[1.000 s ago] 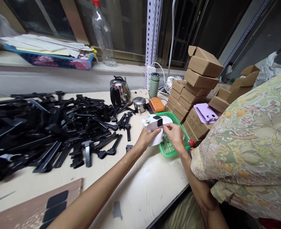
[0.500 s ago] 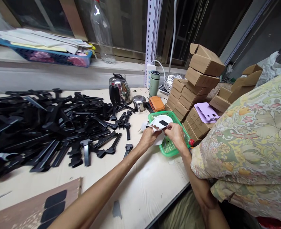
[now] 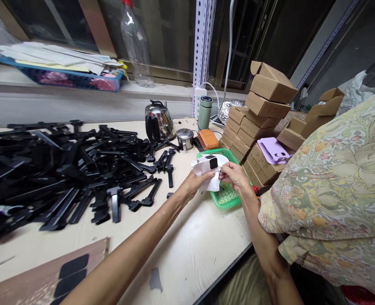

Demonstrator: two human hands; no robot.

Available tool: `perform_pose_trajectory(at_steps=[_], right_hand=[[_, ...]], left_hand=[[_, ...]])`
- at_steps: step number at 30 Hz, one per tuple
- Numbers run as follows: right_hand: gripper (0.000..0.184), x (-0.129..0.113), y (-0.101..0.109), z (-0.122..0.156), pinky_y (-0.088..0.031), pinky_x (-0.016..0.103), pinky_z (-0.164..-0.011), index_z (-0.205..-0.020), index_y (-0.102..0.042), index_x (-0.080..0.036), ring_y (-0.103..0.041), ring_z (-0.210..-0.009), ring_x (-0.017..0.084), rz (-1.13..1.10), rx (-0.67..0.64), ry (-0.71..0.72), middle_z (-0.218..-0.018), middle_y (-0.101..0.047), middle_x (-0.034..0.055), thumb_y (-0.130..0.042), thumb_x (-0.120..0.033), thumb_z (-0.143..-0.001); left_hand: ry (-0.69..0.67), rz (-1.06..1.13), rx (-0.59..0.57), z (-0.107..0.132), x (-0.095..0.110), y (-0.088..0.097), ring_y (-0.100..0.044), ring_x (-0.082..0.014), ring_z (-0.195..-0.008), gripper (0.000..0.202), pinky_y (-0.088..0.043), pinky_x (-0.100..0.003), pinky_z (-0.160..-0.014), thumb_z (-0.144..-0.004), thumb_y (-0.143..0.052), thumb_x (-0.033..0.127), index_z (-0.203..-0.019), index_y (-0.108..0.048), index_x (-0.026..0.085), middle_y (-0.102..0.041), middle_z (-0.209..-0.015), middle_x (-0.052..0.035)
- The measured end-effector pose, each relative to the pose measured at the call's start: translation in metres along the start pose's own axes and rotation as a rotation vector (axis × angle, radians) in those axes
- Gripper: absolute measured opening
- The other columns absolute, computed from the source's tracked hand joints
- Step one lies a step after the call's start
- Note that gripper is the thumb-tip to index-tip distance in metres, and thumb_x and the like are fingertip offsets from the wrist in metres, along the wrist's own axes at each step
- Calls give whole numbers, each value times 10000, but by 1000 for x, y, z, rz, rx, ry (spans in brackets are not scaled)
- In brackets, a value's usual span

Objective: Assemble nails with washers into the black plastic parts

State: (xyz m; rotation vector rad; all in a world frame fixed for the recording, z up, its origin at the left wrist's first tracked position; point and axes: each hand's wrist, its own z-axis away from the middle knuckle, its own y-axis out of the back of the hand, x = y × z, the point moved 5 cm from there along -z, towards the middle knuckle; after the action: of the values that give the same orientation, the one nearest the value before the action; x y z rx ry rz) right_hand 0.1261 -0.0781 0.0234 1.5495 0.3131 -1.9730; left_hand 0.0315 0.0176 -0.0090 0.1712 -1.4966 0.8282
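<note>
1. Above the left part of the green basket (image 3: pixel 227 206), on the side towards the left hand (image 3: pixel 195 183), there is a white sheet (image 3: pixel 201 167) which carries one black pad (image 3: pixel 213 162).
2. The pad lies a little to the left of the right hand (image 3: pixel 236 174) and slightly higher than its fingertips. Its long side seems to stand nearly upright, with a small tilt.
3. Both hands are near to the pad: the left thumb is just below it, and the right fingertips are just beside it, at the right edge of the sheet.
4. The left fingers are closed on the sheet, with the thumb on the front; the other fingers are mostly hidden.
5. The right fingers are drawn together in a pinch, with very little opening. Whether something thin is between them, I cannot tell.
6. To the left, many black parts (image 3: pixel 79 159) lie in a heap on the worktop (image 3: pixel 193 245). Nearer to the person, a board (image 3: pixel 22 275) bears more black pads, well apart from both hands.
</note>
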Motion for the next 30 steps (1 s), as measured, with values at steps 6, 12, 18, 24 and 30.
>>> perform_pose_trajectory(at_steps=[6,12,18,24,30], right_hand=[[133,0,-1,5,-461,126,-452,-583,-603,-168,-589,-448,54,-81,-46,-88,-532,-631,-28,-636,-125,-705],[144,1,-3,5,-468,126,-464,-572,-618,-161,-599,-455,62,-60,-16,-19,-496,-617,-29,-676,-135,-702],[164,0,-4,4,-458,129,-426,-560,-583,-155,-579,-422,63,-64,10,-36,-479,-605,-28,-638,-94,-702],[114,-4,18,-4,-476,156,-454,-629,-500,-185,-544,-410,64,-116,214,39,-442,-511,-88,-566,-142,-712],[13,-29,67,3,-424,211,-474,-685,-487,-201,-519,-444,98,53,647,418,-534,-502,-74,-484,-202,-698]], left_hand=[[-16,-9,0,-4,1,5,-602,-181,-702,499,-462,-297,-696,-409,-846,319,-839,-679,129,-699,-750,-44],[27,5,43,-6,-4,9,-604,-183,-673,493,-472,-297,-652,-405,-854,318,-827,-677,133,-697,-730,-40],[78,149,38,-5,-6,5,-604,-152,-616,474,-491,-264,-616,-380,-878,238,-791,-673,123,-697,-690,-25],[213,407,132,-10,-13,4,-646,-172,-633,347,-550,-323,-720,-502,-796,27,-802,-649,123,-698,-677,-20],[213,324,168,-11,-7,-13,-630,-135,-619,125,-531,-275,-720,-681,-742,121,-724,-626,131,-654,-621,-12]])
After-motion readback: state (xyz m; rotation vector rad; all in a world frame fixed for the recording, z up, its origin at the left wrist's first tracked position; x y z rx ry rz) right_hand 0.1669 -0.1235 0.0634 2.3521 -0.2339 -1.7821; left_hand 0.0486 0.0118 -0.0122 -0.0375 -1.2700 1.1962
